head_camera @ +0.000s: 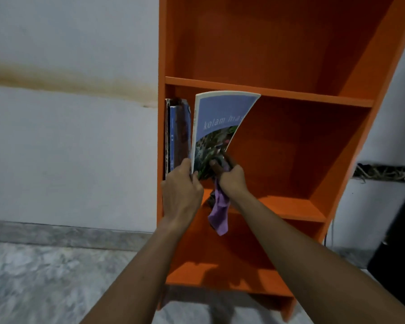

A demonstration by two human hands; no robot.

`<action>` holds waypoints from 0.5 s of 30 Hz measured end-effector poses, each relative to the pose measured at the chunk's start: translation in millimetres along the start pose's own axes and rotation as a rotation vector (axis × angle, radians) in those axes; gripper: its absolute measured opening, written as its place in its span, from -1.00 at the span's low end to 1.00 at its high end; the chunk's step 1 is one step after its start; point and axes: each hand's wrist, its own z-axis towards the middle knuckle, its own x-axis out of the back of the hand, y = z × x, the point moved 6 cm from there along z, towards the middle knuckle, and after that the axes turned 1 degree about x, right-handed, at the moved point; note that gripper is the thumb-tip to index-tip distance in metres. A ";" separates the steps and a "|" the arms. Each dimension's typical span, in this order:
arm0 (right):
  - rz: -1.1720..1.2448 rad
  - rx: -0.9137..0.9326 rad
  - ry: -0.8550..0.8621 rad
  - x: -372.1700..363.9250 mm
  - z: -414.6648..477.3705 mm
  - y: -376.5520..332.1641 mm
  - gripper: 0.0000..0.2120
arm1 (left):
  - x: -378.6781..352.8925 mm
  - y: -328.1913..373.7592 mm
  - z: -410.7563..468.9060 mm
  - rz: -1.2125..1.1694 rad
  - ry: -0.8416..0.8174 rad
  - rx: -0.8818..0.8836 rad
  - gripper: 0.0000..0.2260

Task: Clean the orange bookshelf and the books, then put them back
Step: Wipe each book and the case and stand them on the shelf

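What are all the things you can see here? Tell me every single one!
bookshelf: one, orange, against the wall
thin book: one, blue cover with a plant photo, bent, held upright in the middle compartment
standing books: a few, count unclear, dark and blue, far left of the middle compartment
cloth: one, purple, hanging from the right hand
wall: one, white with a brown stain, left of the bookshelf
floor: one, grey marbled, below
dark thing: one, black, right edge, unclear what
left hand: one, grips the thin book's lower edge
right hand: one, holds the cloth at the thin book's lower corner
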 end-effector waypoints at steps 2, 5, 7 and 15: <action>0.009 -0.009 0.018 -10.6 15.9 12.5 -0.55 | -8.0 -10.7 3.1 -0.011 0.021 0.068 -0.87; -0.118 -0.028 -0.006 -22.7 29.7 43.1 -0.72 | -30.5 -36.7 0.0 -0.018 -0.014 0.174 -0.90; -0.184 -0.023 -0.063 -30.3 30.3 58.6 -0.64 | -39.3 -50.3 -6.8 0.017 -0.012 0.229 -0.91; -0.287 0.046 -0.234 -62.5 38.8 72.6 -0.67 | -42.4 -68.7 -13.8 0.076 0.087 0.214 -0.90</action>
